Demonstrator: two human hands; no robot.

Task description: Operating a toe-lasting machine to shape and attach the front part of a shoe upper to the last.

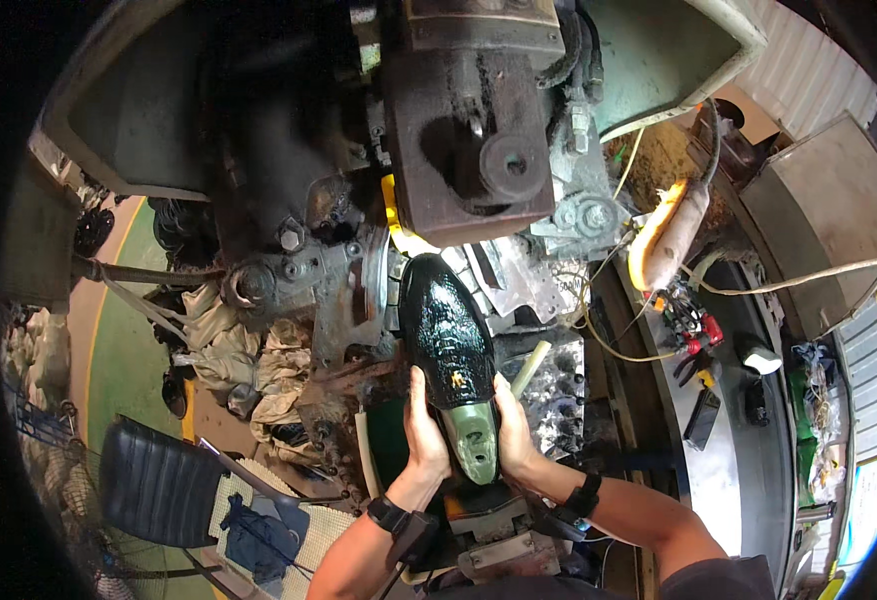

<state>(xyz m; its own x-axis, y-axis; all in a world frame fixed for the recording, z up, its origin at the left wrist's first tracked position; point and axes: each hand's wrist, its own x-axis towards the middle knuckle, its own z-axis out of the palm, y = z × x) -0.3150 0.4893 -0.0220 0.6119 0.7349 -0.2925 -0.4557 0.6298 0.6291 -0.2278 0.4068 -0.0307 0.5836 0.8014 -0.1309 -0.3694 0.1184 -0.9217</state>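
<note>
Between my two hands is a glossy black shoe upper (pixel 446 325) stretched over a green shoe last (pixel 475 440). Its toe points away from me, up under the machine head, and the bare heel of the last faces me. My left hand (pixel 426 430) is closed against the left side at the heel end. On the opposite side my right hand (pixel 516 430) grips it the same way. The toe rests at or just above the metal plates (pixel 479 275) of the machine; contact there cannot be made out.
A dark, heavy machine head (pixel 469 130) hangs directly over the toe. A lit lamp (pixel 661 235) hangs at the right. Beyond it, a metal bench (pixel 724 470) carries a phone (pixel 702 418) and red-handled tools (pixel 704 332). A black chair (pixel 154 480) and piled cloth (pixel 229 350) are at left.
</note>
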